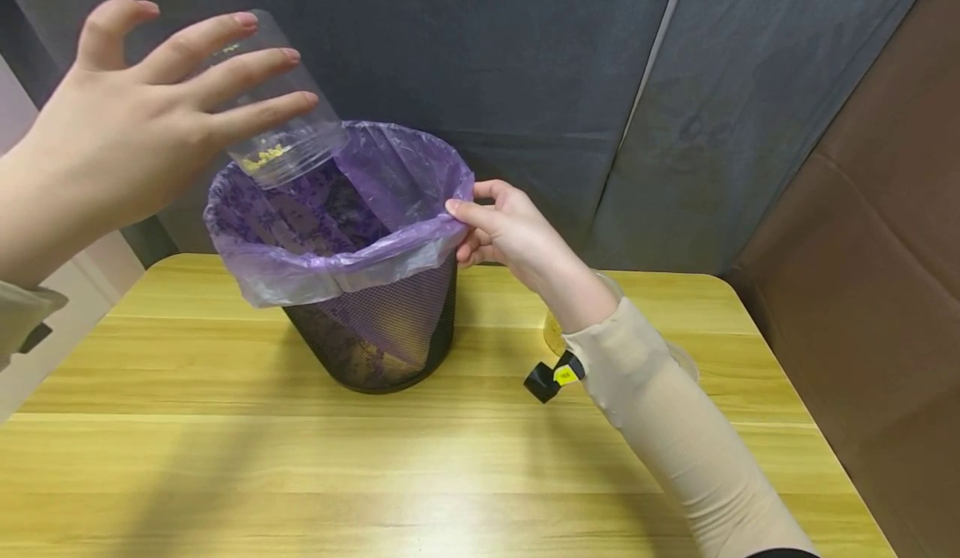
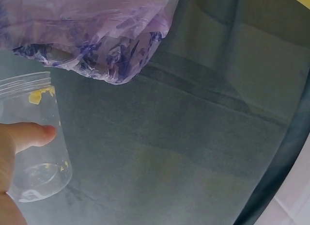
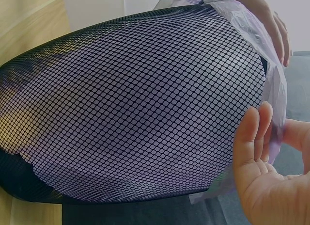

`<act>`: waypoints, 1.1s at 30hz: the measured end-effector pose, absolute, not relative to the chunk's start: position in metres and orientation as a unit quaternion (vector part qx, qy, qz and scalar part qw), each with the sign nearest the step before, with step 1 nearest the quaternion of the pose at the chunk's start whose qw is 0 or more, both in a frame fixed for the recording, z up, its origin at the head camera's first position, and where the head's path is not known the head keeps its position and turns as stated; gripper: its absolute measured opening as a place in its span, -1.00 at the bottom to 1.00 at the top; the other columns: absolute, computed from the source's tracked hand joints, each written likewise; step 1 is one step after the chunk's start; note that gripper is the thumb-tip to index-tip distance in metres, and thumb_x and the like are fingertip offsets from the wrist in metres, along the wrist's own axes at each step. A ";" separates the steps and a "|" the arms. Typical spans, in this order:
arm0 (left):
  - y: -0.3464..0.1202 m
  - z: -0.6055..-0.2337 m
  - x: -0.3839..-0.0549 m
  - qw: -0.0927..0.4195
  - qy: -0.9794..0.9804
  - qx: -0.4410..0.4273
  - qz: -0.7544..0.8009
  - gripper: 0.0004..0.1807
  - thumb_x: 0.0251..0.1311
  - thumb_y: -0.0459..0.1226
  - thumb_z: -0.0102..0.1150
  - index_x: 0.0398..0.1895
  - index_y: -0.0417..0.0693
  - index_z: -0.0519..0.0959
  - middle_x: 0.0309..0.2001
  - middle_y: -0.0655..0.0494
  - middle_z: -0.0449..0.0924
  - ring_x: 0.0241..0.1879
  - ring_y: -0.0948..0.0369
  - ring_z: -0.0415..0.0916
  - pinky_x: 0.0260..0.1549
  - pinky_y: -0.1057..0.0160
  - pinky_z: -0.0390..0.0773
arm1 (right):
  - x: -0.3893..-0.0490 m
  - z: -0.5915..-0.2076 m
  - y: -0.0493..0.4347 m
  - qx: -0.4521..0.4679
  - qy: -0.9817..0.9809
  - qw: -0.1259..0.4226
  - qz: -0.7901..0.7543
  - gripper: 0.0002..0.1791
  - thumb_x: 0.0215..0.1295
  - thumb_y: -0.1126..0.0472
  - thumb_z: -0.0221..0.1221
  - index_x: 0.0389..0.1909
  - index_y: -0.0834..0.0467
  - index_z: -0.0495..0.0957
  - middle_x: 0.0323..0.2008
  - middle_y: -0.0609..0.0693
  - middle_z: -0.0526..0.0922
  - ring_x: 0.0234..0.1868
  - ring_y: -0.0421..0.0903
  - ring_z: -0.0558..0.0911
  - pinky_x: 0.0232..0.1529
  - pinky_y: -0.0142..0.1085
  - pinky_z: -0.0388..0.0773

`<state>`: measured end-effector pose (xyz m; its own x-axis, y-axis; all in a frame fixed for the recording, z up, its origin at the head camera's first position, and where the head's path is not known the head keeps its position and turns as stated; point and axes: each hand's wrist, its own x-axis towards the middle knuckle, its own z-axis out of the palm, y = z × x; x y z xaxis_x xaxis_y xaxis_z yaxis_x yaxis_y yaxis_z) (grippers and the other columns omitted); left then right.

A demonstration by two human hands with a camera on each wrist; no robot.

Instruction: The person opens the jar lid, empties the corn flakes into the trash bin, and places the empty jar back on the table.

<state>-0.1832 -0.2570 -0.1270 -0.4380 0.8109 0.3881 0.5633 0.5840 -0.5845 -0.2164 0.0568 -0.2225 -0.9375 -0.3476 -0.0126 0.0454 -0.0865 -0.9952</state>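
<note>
My left hand (image 1: 146, 117) grips a clear plastic jar (image 1: 300, 146), tilted with its threaded mouth downward over the waste bin. Yellow bits (image 1: 264, 158) lie inside near the mouth, and a few more cling to the wall of the jar (image 2: 36, 169) in the left wrist view. The black mesh bin (image 1: 378, 354) stands on the table, tipped somewhat, lined with a purple bag (image 1: 408, 166) folded over its rim. At the rim's right side my right hand (image 1: 517, 233) pinches bag and edge between thumb and fingers. The right wrist view shows its fingers (image 3: 249, 137) against the outside.
A wooden table (image 1: 450, 475) carries the bin. Partly hidden behind my right forearm is a container with something yellow (image 1: 553, 335), and a clear round edge (image 1: 684, 362) shows beside the sleeve. Dark grey curtain (image 1: 510, 58) hangs behind; a brown panel (image 1: 885, 208) stands right.
</note>
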 end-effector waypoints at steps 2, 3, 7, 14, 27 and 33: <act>-0.259 -0.129 -0.184 0.340 -0.820 -0.409 0.212 0.03 -0.13 -0.74 0.03 0.43 0.07 -0.05 0.46 -0.13 -0.08 0.45 0.00 -0.24 0.30 -0.23 -0.16 | -0.217 -0.223 0.057 -0.115 0.663 0.135 -0.728 -0.55 0.34 0.27 0.16 0.16 0.25 0.24 -0.55 0.11 0.51 -0.71 -0.11 0.50 -0.48 -0.25 0.62; -0.259 -0.128 -0.185 0.340 -0.818 -0.410 0.219 0.06 -0.12 -0.74 0.03 0.46 0.10 -0.08 0.47 -0.09 -0.10 0.45 0.01 -0.23 0.30 -0.23 -0.16 | -0.217 -0.223 0.057 -0.115 0.663 0.135 -0.728 -0.56 0.34 0.27 0.16 0.16 0.25 0.24 -0.55 0.11 0.51 -0.71 -0.11 0.50 -0.49 -0.25 0.61; -0.256 -0.126 -0.182 0.340 -0.810 -0.417 0.233 0.18 -0.11 -0.76 -0.02 0.51 0.20 -0.24 0.51 -0.01 -0.20 0.46 0.02 -0.23 0.31 -0.21 -0.17 | -0.217 -0.223 0.057 -0.117 0.659 0.133 -0.731 -0.57 0.34 0.28 0.15 0.15 0.26 0.25 -0.57 0.10 0.51 -0.72 -0.11 0.50 -0.50 -0.26 0.61; -0.242 -0.118 -0.170 0.310 -0.828 -0.410 0.227 0.43 -0.39 -0.78 0.21 0.52 0.32 -0.27 0.53 0.15 -0.34 0.47 0.06 -0.34 0.31 -0.22 -0.32 | -0.217 -0.222 0.058 -0.113 0.656 0.134 -0.734 -0.58 0.35 0.28 0.15 0.14 0.25 0.25 -0.57 0.10 0.50 -0.72 -0.12 0.50 -0.51 -0.26 0.60; -0.238 -0.118 -0.167 0.297 -0.824 -0.403 0.265 0.53 -0.53 -0.75 0.36 0.52 0.29 -0.27 0.53 0.14 -0.38 0.47 0.05 -0.34 0.31 -0.22 -0.32 | -0.217 -0.223 0.057 -0.111 0.652 0.136 -0.738 -0.59 0.35 0.28 0.15 0.13 0.24 0.24 -0.58 0.10 0.51 -0.73 -0.12 0.50 -0.54 -0.29 0.58; -0.242 -0.120 -0.170 0.305 -0.812 -0.408 0.285 0.56 -0.53 -0.74 0.37 0.51 0.29 -0.34 0.53 0.07 -0.34 0.47 0.04 -0.31 0.32 -0.22 -0.27 | -0.218 -0.223 0.057 -0.113 0.654 0.135 -0.736 -0.58 0.35 0.28 0.14 0.14 0.25 0.24 -0.57 0.10 0.51 -0.72 -0.12 0.50 -0.54 -0.28 0.58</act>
<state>-0.1699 -0.2417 -0.1200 -0.4798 0.8370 0.2629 0.4892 0.5040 -0.7118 -0.2178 0.0572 -0.2232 -0.9380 -0.3466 -0.0095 0.0505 -0.1093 -0.9927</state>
